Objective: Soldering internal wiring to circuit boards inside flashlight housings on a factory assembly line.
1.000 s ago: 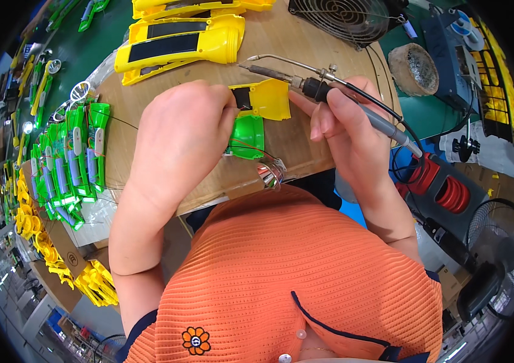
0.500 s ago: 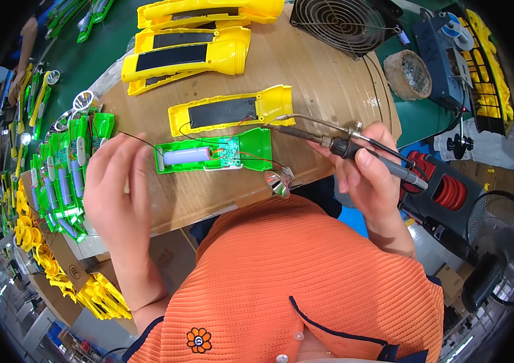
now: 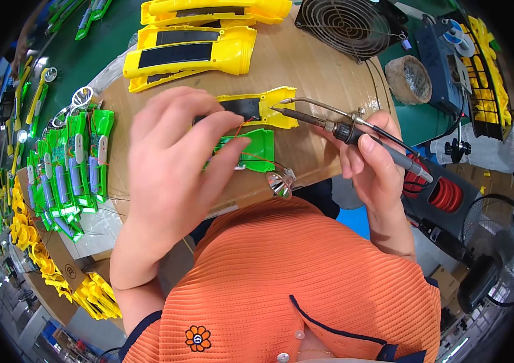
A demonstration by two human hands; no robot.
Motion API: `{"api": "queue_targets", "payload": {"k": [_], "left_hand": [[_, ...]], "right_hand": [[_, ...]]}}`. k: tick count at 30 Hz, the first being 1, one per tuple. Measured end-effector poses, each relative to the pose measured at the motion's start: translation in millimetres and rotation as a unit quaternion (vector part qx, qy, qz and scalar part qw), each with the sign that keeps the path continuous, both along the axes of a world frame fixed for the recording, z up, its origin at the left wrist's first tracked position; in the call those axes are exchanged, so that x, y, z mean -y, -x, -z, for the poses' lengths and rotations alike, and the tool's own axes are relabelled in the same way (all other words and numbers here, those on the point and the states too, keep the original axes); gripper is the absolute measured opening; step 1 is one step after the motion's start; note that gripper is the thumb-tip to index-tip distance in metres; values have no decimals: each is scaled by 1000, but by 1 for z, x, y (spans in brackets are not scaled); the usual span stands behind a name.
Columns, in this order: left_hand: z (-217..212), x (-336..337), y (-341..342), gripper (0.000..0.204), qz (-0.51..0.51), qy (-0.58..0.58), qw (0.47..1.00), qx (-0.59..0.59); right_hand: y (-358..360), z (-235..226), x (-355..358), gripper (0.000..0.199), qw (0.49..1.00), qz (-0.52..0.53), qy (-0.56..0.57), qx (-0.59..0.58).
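Observation:
My right hand (image 3: 369, 154) grips a soldering iron (image 3: 384, 151) with a thin metal solder-feed tube (image 3: 320, 106) along it; its tip points left, over the right end of a yellow torch shell (image 3: 278, 103) with a dark panel. In front of that shell lies a green torch shell (image 3: 261, 145), joined by wires to a shiny reflector (image 3: 281, 183). My left hand (image 3: 175, 157), slightly blurred, hovers over both shells and hides their left parts. Its thumb and forefinger are apart beside a thin red wire (image 3: 243, 126); the other fingers curl.
Several yellow torch shells (image 3: 220, 54) are stacked at the back. At left stand several green shells (image 3: 78, 163) with batteries. A black fan (image 3: 348, 24), a round pot (image 3: 408, 78) and a blue box-shaped unit (image 3: 441, 66) are at the back right.
My left hand has moved right, from the green shell's left end to the red wire, and now covers the battery. The soldering iron has barely shifted.

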State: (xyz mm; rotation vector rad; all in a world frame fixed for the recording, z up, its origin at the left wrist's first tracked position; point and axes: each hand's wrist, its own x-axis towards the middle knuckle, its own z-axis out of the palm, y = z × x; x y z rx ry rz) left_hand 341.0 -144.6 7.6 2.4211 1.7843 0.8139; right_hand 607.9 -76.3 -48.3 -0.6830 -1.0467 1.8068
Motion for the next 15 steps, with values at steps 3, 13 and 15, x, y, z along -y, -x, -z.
{"api": "queue_targets", "payload": {"k": [3, 13, 15], "left_hand": [[2, -6, -6, 38, -4, 75, 997, -15], [3, 69, 42, 108, -291, -64, 921, 251], [10, 73, 45, 80, -322, 42, 903, 282]], "right_hand": [[-1, -8, -4, 17, 1000, 1, 4, 24], [-8, -2, 0, 20, 1000, 21, 0, -2], [-4, -1, 4, 21, 1000, 0, 7, 1]]}}
